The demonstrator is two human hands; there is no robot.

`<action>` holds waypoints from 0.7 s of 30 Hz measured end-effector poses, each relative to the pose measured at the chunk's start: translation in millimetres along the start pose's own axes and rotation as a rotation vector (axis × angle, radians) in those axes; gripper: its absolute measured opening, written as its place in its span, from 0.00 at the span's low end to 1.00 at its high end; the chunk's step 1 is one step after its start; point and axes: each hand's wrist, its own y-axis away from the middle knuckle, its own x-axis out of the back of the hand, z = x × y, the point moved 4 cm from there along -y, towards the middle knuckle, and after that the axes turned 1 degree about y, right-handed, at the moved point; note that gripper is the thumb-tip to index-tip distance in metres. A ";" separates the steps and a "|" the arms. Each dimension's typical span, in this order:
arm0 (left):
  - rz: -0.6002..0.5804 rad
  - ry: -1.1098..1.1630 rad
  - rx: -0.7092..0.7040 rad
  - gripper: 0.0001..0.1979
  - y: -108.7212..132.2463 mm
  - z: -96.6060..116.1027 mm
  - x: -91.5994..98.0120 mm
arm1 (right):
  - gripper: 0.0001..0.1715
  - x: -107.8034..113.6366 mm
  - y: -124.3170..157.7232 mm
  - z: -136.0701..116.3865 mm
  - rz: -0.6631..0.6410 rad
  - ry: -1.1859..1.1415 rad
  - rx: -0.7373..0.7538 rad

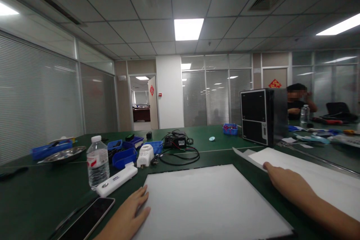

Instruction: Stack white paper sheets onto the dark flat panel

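Observation:
A flat white panel point(197, 202) with thin dark edges lies in front of me on the green table. My left hand point(132, 208) rests at its left edge, fingers apart and stretched out. To the right lies a stack of white sheets point(317, 180), its far left corner slightly raised. My right hand point(284, 180) grips the left edge of the top white sheet; the fingertips under it are partly hidden. Close to my left hand a smartphone point(87, 219) lies with its dark screen up.
Beyond the phone stand a water bottle point(97, 163) and a long white device point(117, 180). Blue bins point(124, 158), a white plug-in unit point(145, 155) and a black adapter with cables point(174, 140) sit farther back. A computer tower point(263, 116) stands at right; a person point(298, 101) sits behind it.

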 end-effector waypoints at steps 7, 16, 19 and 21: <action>-0.019 -0.033 -0.019 0.26 2.4 -4.1 -4.1 | 0.26 33.3 35.4 -105.6 -0.164 -0.326 0.235; -0.050 -0.055 -0.017 0.26 1.9 2.0 -2.4 | 0.28 19.1 54.7 -123.7 -0.198 -0.342 0.348; -0.069 -0.064 0.000 0.27 2.2 2.6 -2.7 | 0.31 24.1 61.5 -135.8 -0.195 -0.485 0.379; -0.067 -0.054 0.004 0.28 2.7 3.1 -2.2 | 0.30 31.7 62.2 -140.5 -0.164 -0.454 0.389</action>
